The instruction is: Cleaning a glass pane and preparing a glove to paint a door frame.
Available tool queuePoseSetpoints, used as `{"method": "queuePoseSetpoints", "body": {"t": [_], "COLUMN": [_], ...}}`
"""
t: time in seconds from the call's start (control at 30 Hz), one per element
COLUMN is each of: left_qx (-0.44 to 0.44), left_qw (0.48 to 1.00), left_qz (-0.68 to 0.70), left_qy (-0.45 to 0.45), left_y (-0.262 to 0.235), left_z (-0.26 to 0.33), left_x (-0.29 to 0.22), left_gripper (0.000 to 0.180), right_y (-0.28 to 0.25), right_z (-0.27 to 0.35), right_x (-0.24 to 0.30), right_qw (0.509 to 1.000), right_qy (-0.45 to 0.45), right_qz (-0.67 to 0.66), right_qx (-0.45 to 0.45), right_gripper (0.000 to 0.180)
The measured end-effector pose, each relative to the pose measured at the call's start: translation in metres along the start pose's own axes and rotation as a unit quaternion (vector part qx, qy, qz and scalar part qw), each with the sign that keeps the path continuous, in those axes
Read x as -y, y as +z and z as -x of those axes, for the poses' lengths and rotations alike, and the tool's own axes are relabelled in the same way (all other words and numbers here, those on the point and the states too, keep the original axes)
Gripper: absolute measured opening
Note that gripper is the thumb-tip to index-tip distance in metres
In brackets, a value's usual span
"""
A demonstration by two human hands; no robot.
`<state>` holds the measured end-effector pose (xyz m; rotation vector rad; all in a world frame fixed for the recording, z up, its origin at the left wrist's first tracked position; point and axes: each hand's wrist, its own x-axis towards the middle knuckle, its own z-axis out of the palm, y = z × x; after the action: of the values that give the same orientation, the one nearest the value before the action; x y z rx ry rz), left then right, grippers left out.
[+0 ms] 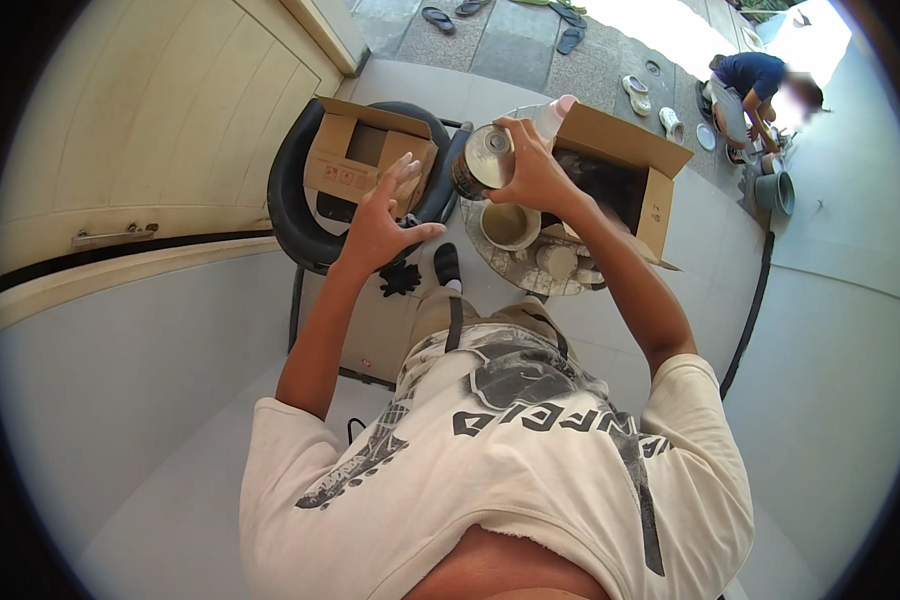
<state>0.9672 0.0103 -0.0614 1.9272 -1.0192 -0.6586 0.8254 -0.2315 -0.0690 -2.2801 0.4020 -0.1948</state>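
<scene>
My right hand (532, 168) is closed around a tin can (488, 155) with a silvery round end and a dark printed side. The can is held above a small round table (492, 256), near a bowl (510, 222) with a pale inside. My left hand (378, 222) is open, thumb and fingers spread, and holds nothing. It hovers in front of an open cardboard box (328, 152) that sits on a black chair (286, 196). Beside my right hand stands a bottle with a pink top (560, 106), its lower part hidden.
A second open cardboard box (658, 218) with dark contents stands on the table's right. Black gloves (400, 278) hang near the chair's front. Sandals (638, 95) lie on the paving beyond. At far right a person in dark blue (752, 75) crouches by a grey bucket (774, 193).
</scene>
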Motion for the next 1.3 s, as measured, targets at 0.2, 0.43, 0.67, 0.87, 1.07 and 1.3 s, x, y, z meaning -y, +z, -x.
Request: {"method": "queuePoseSetpoints", "body": {"t": [0.2,0.43,0.67,0.87,1.07,1.3], "left_qx": [-0.009,-0.019,-0.002,-0.012,-0.011,-0.032], "left_qw": [0.999,0.998,0.997,0.995,0.994,0.990], "left_qz": [0.046,0.055,0.057,0.074,0.088,0.117], "left_qy": [0.003,-0.021,-0.054,-0.072,-0.063,-0.072], "left_y": [-0.030,-0.047,-0.053,-0.050,-0.041,-0.033], "left_z": [-0.005,0.002,0.012,0.014,0.013,0.006], "left_x": [0.025,0.050,0.065,0.072,0.076,0.077], "left_gripper": [0.092,0.084,0.079,0.076,0.073,0.049], "right_y": [0.082,0.122,0.145,0.157,0.163,0.167], "right_z": [-0.043,-0.063,-0.069,-0.074,-0.073,-0.072], "right_x": [-0.079,-0.114,-0.142,-0.157,-0.157,-0.162], "right_qw": [0.999,0.986,0.936,0.915,0.912,0.909], "right_qy": [0.028,0.086,0.108,0.110,0.125,0.127], "right_qz": [0.012,0.132,0.304,0.350,0.359,0.365], "right_qx": [-0.030,0.056,0.143,0.169,0.154,0.155], "right_gripper": [0.103,0.102,0.103,0.102,0.089,0.095]}}
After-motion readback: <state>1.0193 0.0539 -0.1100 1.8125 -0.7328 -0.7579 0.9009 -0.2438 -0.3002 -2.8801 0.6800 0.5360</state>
